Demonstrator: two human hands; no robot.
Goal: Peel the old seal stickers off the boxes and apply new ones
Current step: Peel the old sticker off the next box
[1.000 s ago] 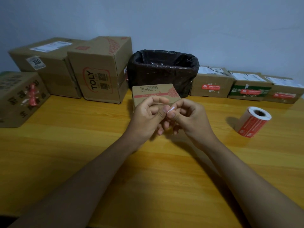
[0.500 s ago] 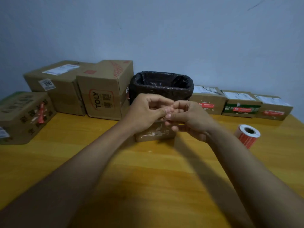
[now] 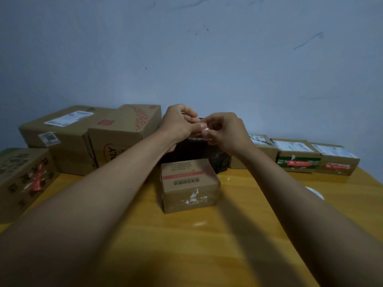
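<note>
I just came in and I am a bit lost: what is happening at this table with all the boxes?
A person is replacing seal stickers on cardboard boxes. Both hands, left hand and right hand, are raised above the black-lined bin and pinch a small peeled sticker scrap between the fingertips, probably to drop it in. The small box in front shows torn white residue where a sticker was. Three boxes at the right, such as the green-banded one, already carry red seals.
</note>
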